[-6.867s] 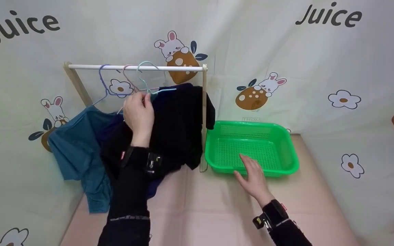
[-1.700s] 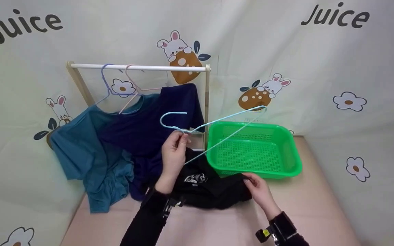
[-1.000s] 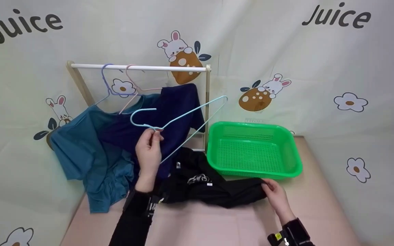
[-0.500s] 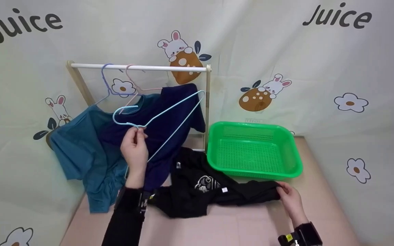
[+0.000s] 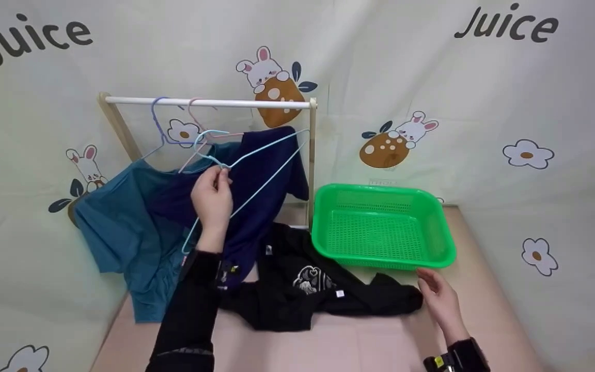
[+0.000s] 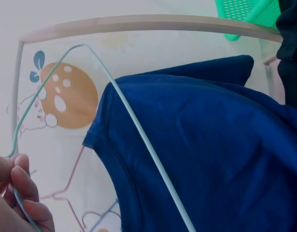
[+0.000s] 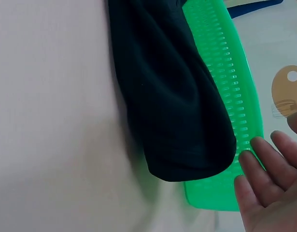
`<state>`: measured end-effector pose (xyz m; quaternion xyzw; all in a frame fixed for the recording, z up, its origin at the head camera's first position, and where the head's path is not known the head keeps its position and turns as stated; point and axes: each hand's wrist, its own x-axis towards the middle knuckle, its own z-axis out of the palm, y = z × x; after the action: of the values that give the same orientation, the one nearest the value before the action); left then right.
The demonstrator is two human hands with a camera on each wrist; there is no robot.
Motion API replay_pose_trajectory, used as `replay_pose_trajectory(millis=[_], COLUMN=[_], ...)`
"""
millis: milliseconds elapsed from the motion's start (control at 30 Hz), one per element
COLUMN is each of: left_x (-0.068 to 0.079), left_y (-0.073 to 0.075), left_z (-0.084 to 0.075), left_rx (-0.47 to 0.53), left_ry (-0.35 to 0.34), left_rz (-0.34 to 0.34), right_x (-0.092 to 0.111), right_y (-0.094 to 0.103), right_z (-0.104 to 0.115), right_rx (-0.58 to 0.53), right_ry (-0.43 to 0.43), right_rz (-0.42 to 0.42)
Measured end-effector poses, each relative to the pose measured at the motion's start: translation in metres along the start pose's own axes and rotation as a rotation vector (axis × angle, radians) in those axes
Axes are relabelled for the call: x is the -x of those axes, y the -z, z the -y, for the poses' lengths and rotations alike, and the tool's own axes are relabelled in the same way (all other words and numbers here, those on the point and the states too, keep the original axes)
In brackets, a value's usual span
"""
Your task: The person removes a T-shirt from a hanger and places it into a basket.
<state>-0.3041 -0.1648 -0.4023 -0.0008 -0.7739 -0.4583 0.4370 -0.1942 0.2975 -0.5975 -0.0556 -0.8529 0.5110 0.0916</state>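
My left hand pinches a bare light-blue hanger just below its hook, in front of the rack. In the left wrist view the fingers curl round the hanger's wire. A black T-shirt with a white print lies crumpled on the table. My right hand is beside its right end, fingers extended and holding nothing; the right wrist view shows it apart from the black cloth. Behind the held hanger a navy T-shirt hangs on a pink hanger.
A small rack with a white rod and wooden posts stands at the back left. On it a teal T-shirt hangs from a purple hanger. A green plastic basket sits right of the rack, just behind the black T-shirt.
The light-blue hanger came off the rod and out of the black T-shirt, which now lies on the table. My right hand has let go of it; my left hand has risen toward the rod.
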Motion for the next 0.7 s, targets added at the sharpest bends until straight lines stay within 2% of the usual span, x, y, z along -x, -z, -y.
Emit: replay_pose_trajectory(millis=[167,367,533,700], left_x=[-0.013,-0.026,-0.028,-0.026], left_y=[-0.014,-0.033,-0.048,-0.061], left_z=[-0.013,-0.032,-0.047,-0.055], left_rx=[-0.058,-0.085,-0.045,-0.030], left_ry=[-0.004,0.002,0.034,0.060], left_rz=[0.050,0.126,0.190,0.184], right_x=[0.001,0.002,0.003,0.005], right_y=[-0.003,-0.012,-0.021,-0.027], right_z=[0.004,0.007,0.009,0.011], right_rx=[0.028,0.005,-0.021,-0.033], right_ry=[0.043,0.069,0.057,0.084], right_rz=[-0.032,-0.049,-0.032,-0.027])
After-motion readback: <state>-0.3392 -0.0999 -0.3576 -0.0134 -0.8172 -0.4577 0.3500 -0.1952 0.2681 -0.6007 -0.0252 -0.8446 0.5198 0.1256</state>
